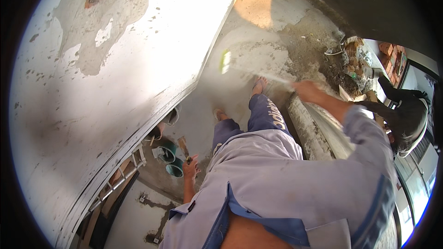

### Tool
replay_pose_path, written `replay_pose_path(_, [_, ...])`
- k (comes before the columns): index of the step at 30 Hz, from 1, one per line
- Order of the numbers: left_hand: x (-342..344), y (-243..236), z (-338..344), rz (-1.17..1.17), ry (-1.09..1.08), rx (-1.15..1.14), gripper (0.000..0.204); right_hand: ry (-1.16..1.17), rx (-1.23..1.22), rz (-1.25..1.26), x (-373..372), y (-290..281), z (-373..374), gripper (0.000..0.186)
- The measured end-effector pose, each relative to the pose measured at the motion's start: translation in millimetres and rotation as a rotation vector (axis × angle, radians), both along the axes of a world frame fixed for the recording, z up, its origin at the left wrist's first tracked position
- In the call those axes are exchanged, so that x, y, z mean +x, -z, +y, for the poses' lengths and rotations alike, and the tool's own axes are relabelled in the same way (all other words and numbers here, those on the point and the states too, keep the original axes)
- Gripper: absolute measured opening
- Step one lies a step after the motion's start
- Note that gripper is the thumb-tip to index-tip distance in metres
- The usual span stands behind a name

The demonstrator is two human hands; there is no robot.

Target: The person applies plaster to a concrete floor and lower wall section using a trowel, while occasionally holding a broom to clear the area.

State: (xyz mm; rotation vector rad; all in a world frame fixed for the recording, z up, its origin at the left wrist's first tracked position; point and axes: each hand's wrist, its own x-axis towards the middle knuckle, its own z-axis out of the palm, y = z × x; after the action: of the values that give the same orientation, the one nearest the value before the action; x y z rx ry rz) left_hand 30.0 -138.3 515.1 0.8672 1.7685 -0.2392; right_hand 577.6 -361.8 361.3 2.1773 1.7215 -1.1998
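Around the middle of the view, a white wall with a bare grey patch fills 10 o'clock, and a ladder leans below it at 8 o'clock. Between 7 and 8 o'clock stand 2 teal buckets; just beside them, the left hand is at 7 o'clock, fingers curled round the handle of a flat tool pointing toward 11 o'clock. At 12 o'clock, blurred, is the yellow-green and white head of a long-handled tool — its pale shaft slants toward 3 o'clock, where the right hand closes round the end. Farther out, between 2 and 3 o'clock, lies rubble — and at 3 o'clock a co-worker in dark clothing bends over.
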Motion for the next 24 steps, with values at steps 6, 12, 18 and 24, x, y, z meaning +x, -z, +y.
replay_pose_path(6, [66.2, -26.8, 31.6, -0.081, 0.089, 0.050, 0.033, 0.258, -0.331, -0.095, -21.6, 59.1, 106.5, 0.048])
replay_pose_path(12, [33.7, -17.8, 4.0, -0.033, -0.033, 0.057, 0.034, 0.332, -0.395, -0.121, 101.9, -53.5, -37.9, 0.048])
replay_pose_path(18, [-2.1, 3.0, -36.7, 0.067, 0.174, 0.031, 0.033, 0.229, -0.423, -0.069, 67.4, -119.1, -53.5, 0.051])
replay_pose_path(24, [1.2, 25.0, -9.8, -0.003, 0.127, 0.086, 0.015, -0.188, -0.192, -0.011, -16.8, -93.9, 108.3, 0.045])
